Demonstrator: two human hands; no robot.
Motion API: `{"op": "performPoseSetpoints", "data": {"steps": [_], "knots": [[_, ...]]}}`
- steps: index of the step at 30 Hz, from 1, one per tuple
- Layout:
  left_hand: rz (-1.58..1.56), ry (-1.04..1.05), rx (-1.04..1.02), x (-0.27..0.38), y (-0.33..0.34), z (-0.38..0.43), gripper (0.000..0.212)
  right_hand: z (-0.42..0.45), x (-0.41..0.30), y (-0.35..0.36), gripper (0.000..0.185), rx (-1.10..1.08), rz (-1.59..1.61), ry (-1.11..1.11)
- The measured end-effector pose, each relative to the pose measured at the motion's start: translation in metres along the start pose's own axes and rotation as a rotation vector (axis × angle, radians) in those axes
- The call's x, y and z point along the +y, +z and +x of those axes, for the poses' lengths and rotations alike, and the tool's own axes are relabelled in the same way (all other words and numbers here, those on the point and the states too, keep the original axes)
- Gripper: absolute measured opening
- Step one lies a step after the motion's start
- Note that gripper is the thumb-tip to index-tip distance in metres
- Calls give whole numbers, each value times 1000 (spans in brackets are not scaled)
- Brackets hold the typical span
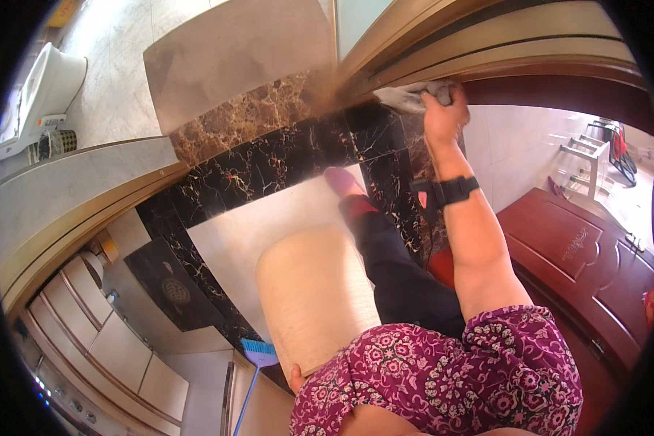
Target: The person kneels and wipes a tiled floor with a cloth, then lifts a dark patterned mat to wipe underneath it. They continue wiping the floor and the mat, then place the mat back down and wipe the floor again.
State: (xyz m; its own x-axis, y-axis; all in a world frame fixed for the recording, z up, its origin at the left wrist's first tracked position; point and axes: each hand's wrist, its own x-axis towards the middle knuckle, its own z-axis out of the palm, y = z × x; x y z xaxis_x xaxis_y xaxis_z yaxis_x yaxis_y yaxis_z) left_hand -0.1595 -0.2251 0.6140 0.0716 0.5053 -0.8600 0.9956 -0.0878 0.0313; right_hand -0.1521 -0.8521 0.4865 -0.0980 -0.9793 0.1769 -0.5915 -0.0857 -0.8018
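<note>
My right hand [446,115] is stretched forward and grips a crumpled grey-white cloth [409,97]. The cloth is against the lower edge of a wooden door frame [501,68]. A black strap [458,191] with a small device sits on that forearm. Below my torso is a beige, wood-grained piece with a rounded far end [316,289], perhaps a seat or board. Only a few fingers of my left hand [296,377] show at its near edge; the rest is hidden, so its grip is unclear. One leg in dark trousers reaches forward to a pink slipper or sock [342,181].
Black marbled tiles [261,169] border a white floor panel [223,218]. A blue broom [259,351] stands at lower left, near a dark mat [171,283] and pale cabinets [125,338]. A toilet [60,76] is upper left. A red-brown door [572,256] and white rack [591,158] are right.
</note>
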Motion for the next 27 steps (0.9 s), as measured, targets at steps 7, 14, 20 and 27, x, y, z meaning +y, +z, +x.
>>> {"op": "performPoseSetpoints", "data": {"steps": [7, 14, 20, 27], "knots": [[202, -201, 75, 14, 11, -4, 48, -10, 114, 96, 41, -28, 254, 505], [412, -386, 136, 37, 18, 15, 54, -35, 194, 158, 41, -141, 514, 698], [520, -543, 172, 49, 31, 30, 60, -40, 290, 212, 38, -193, 197, 676], [615, -659, 161, 49, 21, 42, 66, -63, 296, 221, 22, -625, -413, 140]]}}
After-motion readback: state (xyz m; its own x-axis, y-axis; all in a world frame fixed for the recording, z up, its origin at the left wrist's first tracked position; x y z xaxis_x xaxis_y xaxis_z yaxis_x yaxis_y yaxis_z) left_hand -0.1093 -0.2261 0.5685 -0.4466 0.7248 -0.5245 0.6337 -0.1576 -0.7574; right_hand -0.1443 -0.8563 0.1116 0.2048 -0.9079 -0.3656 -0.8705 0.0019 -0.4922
